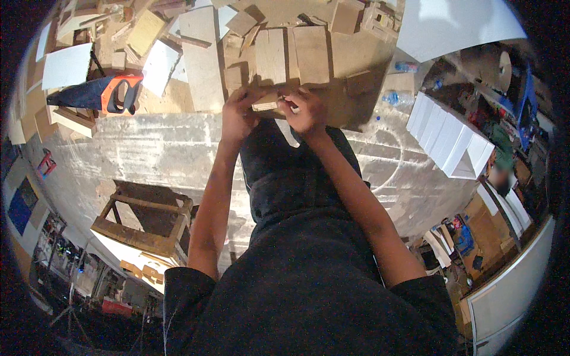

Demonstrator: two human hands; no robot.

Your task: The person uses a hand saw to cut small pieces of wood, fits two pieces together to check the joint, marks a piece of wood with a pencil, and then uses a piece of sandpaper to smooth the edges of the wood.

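My left hand [240,117] is closed on the left end of a small light wooden block [265,102], close in front of my body at the workbench's near edge. Curled at the block's other end, my right hand [306,113] has its thumb and fingers pinched together. What they pinch, if anything, is too small to make out. Just beyond the hands lie two rectangular wooden pieces, a left one [271,57] and a right one [312,56], side by side with a narrow gap between them.
A handsaw [122,95] with an orange and black handle rests at the left among wood offcuts and a white board [67,65]. Plastic bottles [399,98] lie to the right, near a white box-like unit [448,137]. A wooden frame [142,222] stands lower left. Another person [503,151] is at the far right.
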